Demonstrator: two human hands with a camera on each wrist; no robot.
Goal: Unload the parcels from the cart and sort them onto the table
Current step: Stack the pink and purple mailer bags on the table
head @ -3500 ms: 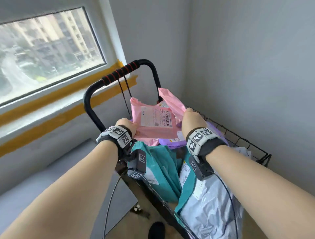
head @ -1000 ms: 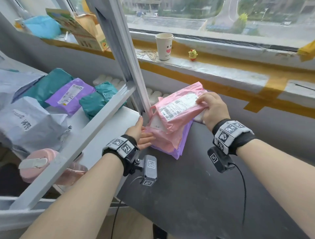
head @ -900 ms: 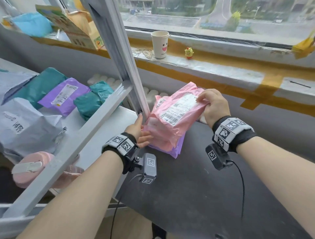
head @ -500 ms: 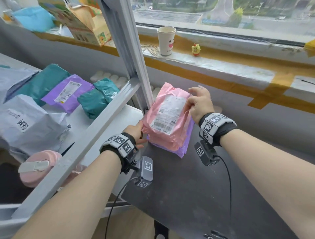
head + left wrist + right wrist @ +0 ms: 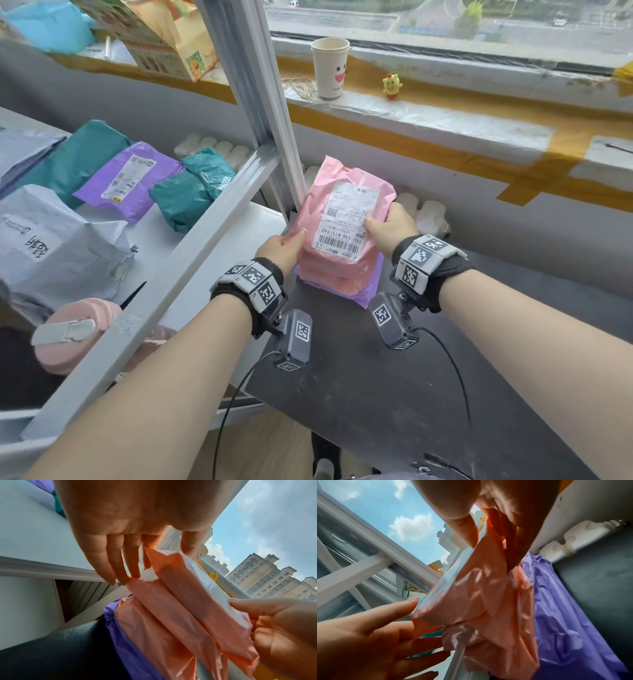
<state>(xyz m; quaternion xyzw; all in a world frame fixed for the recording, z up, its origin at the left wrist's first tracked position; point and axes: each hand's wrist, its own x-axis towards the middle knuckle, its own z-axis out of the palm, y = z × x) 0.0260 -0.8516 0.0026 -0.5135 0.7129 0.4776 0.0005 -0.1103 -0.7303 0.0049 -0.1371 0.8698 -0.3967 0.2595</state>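
A pink parcel (image 5: 346,219) with a white label lies on top of a small stack at the back left corner of the dark table (image 5: 376,394). Under it are more pink parcels (image 5: 329,277) and a purple parcel (image 5: 371,291) at the bottom. My left hand (image 5: 291,240) holds the top parcel's left edge, thumb above and fingers (image 5: 120,563) below. On the right edge my right hand (image 5: 376,222) pinches it between thumb and fingers (image 5: 510,536). The wrist views show the pink parcel (image 5: 188,588) (image 5: 471,588) lifted slightly off the stack.
The white table (image 5: 161,233) on the left carries teal (image 5: 191,192), purple (image 5: 126,178) and grey (image 5: 51,246) parcels. A metal post (image 5: 267,102) and a slanted bar (image 5: 171,274) stand between the tables. A paper cup (image 5: 330,68) and a yellow toy (image 5: 391,85) are on the sill.
I turned from the cart to the tables with the pink parcel. Over the last second it rotated so the label faces me and came down onto the stack; both hands shifted with it.
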